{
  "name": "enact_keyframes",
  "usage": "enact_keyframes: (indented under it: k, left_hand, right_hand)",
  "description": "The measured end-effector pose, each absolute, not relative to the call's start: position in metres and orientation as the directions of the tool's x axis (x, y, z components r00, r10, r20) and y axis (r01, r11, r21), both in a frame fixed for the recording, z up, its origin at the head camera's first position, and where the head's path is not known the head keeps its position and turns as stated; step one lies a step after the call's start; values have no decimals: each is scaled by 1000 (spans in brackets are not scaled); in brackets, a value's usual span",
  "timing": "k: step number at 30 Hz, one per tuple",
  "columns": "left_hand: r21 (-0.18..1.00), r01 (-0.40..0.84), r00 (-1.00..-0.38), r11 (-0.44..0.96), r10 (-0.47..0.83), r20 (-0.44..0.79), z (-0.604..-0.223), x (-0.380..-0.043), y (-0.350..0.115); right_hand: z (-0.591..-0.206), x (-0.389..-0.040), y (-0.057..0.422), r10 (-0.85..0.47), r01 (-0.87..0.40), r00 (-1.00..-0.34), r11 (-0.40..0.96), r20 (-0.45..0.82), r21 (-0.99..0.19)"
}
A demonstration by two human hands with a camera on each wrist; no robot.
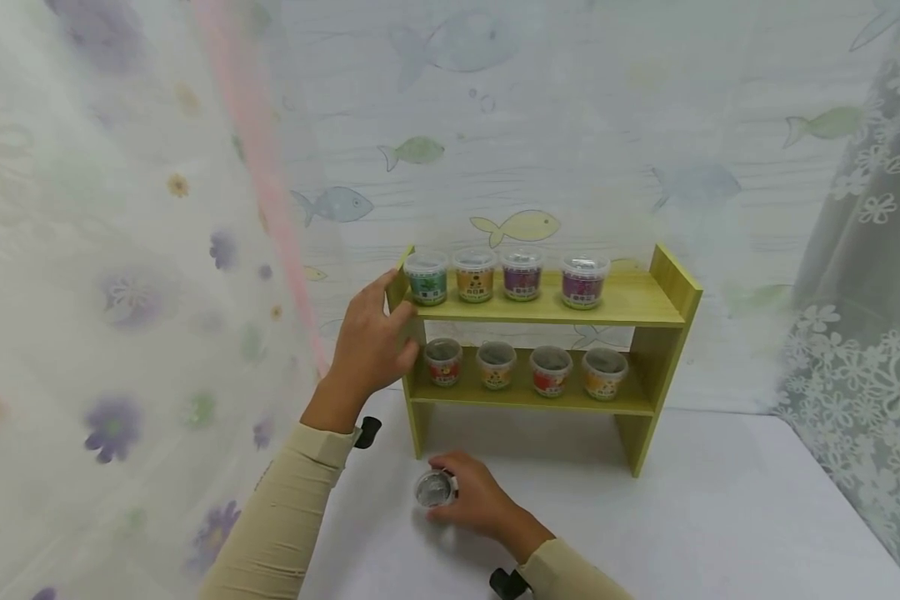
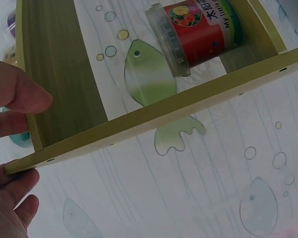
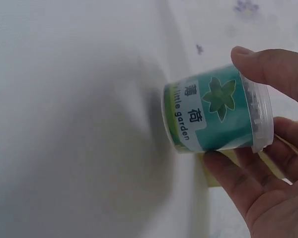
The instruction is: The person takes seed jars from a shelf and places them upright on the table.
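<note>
My right hand (image 1: 482, 500) holds a small clear-lidded plant cup (image 3: 216, 111) low over the white table, in front of the shelf. Its teal label carries a green leaf picture and the words "little garden"; in the right wrist view thumb and fingers wrap its lid end. My left hand (image 1: 371, 337) grips the left side panel of the yellow-green two-tier shelf (image 1: 637, 298). In the left wrist view its thumb (image 2: 27, 94) lies on one side of the panel and fingers on the other. Beyond that panel, a red-labelled cup (image 2: 196, 32) stands on the lower tier.
Along the upper tier stand several cups, among them a green one (image 1: 428, 286) and a purple one (image 1: 582, 287). Several red and orange cups (image 1: 551, 382) line the lower tier. A white cloth (image 1: 705, 517) covers the table; fish-patterned curtain (image 1: 570, 108) hangs behind.
</note>
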State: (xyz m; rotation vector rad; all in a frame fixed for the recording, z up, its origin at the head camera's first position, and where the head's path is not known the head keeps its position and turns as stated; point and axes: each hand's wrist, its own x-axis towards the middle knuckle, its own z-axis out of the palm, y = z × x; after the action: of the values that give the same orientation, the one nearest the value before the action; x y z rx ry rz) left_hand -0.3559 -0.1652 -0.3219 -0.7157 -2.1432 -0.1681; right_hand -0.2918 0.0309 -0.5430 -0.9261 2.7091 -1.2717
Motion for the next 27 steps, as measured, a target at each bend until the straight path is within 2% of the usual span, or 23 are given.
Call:
enact_keyframes:
  k: [11,20,27]
  left_hand:
    - [-121,544,-478,830,426,769,-322,-356,-164]
    - [-130,533,-466,836,418,780,-324,-355,-163]
    - [-134,525,-466,841,415,782,-324,-357,-162]
  right_hand:
    - [-552,-289,25,-529,-520,-810,447,254,-728]
    - [-559,-287,23,-488,-412,-859,484,153,-772]
    - [-559,-286,21,-466,-397,-873,509,144,-764]
